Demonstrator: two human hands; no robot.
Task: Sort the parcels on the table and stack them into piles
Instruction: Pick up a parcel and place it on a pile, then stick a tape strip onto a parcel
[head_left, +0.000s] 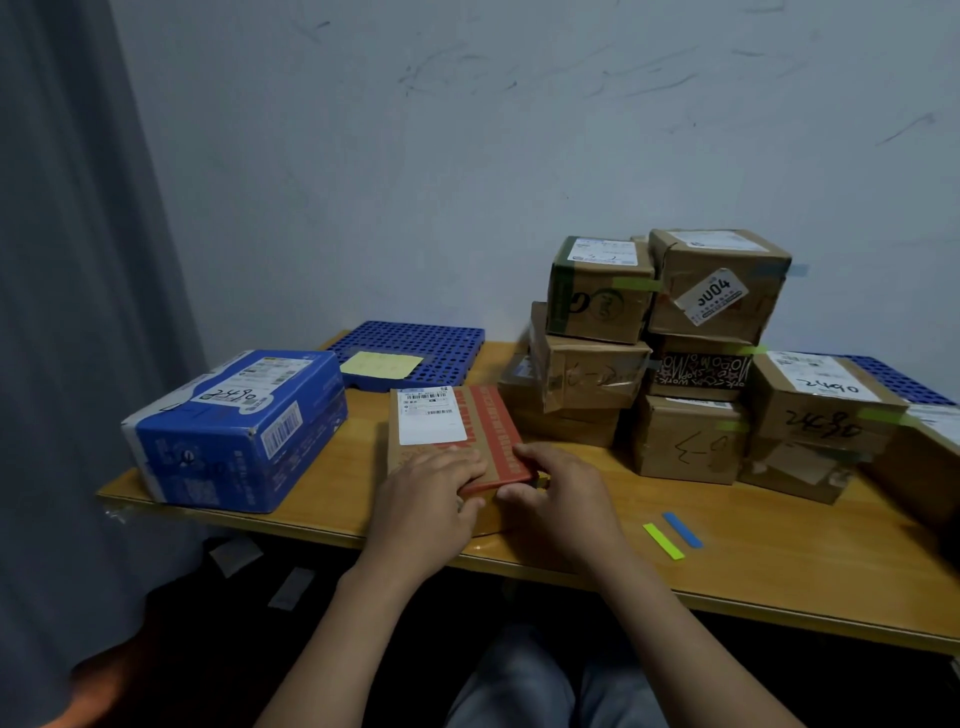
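A flat brown parcel (441, 431) with a red band and a white label lies on the wooden table (753, 561) in front of me. My left hand (426, 493) rests flat on its near end with the fingers straight. My right hand (556, 493) grips its near right corner, fingers curled round the edge. A big blue box (234, 431) marked 2490 sits to the left. Several brown parcels (675, 364) are stacked at the right against the wall, up to three high.
A blue perforated tray (441, 343) with a yellow note lies at the back centre, another blue tray (898, 384) at the far right under parcels. Yellow (663, 541) and blue (682, 530) tape strips lie on the table's front right. A grey curtain hangs left.
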